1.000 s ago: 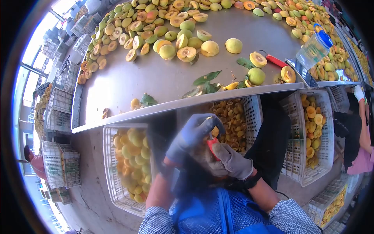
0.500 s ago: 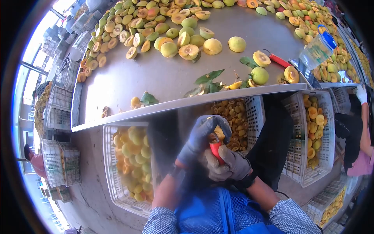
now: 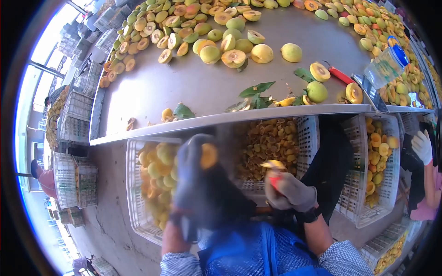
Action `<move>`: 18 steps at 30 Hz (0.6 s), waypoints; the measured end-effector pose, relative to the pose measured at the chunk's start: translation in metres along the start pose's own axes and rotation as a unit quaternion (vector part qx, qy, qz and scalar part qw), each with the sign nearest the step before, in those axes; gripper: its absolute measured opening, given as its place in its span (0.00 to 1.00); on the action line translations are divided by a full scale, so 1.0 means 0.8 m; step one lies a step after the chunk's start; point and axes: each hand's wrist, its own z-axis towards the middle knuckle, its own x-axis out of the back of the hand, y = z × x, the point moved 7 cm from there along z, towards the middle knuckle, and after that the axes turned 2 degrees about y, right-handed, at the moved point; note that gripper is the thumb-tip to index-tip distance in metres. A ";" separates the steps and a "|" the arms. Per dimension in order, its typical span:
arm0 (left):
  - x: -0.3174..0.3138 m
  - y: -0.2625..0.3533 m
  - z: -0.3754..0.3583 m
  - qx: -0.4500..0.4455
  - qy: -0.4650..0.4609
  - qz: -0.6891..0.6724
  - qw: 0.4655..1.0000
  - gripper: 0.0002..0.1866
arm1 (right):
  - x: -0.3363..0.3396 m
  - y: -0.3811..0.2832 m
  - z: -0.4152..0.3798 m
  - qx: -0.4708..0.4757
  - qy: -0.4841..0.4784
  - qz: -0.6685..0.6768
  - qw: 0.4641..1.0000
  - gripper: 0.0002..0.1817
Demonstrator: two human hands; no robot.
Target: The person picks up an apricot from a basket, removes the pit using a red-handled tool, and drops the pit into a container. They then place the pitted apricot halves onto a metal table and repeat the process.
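Below the desk point(image 3: 202, 94) edge, two gloved hands work apart over white crates of fruit.

Blurred by motion, the left hand point(image 3: 195, 172) in a blue glove curls round a yellow-orange fruit half point(image 3: 208, 155), above the left crate point(image 3: 133, 193) of yellow-green fruit. Well apart from it, the right hand point(image 3: 290, 191) in a grey glove is clenched on a red-handled tool point(image 3: 275, 178) whose tip carries a yellow scrap, perhaps a pit or peel; the view is too soft to tell. That hand hangs in front of the middle crate point(image 3: 306, 138) of orange-brown pieces. On the desk lie cut and whole fruit, green leaves point(image 3: 255, 92) and a clear jug point(image 3: 384, 66) with a blue lid. No writing or label is legible anywhere.
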 end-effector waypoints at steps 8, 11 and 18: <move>0.072 0.079 0.069 -0.076 -0.047 0.278 0.956 0.10 | 0.005 -0.033 0.017 -0.074 0.127 0.019 0.989 0.23; -0.024 0.113 0.140 -0.168 -0.085 0.245 0.951 0.18 | 0.012 -0.010 0.021 -0.100 0.108 0.032 0.989 0.25; -0.217 0.129 0.257 -0.334 -0.153 0.391 0.844 0.26 | 0.021 -0.004 0.011 -0.199 0.205 0.077 0.955 0.23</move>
